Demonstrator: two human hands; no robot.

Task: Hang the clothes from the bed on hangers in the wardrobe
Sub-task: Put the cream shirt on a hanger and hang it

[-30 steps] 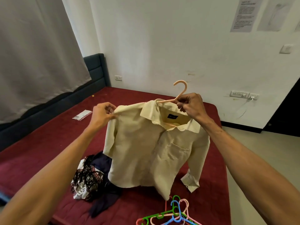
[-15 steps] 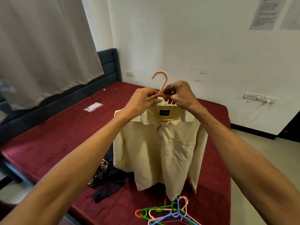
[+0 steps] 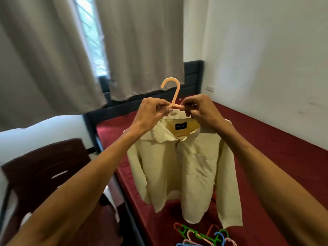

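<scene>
Head view: left grip [image 3: 150, 110], right grip [image 3: 200, 110] pinch one hanger [image 3: 175, 93] bearing one shirt [image 3: 177, 167].

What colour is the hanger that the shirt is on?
The hanger is pale peach-orange, clearest at its hook in the head view, above the cream shirt.

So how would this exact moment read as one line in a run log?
left hand: pinches peach hanger | right hand: pinches same hanger | cream shirt: on hanger, held over bed | spare hangers: on bed
</scene>
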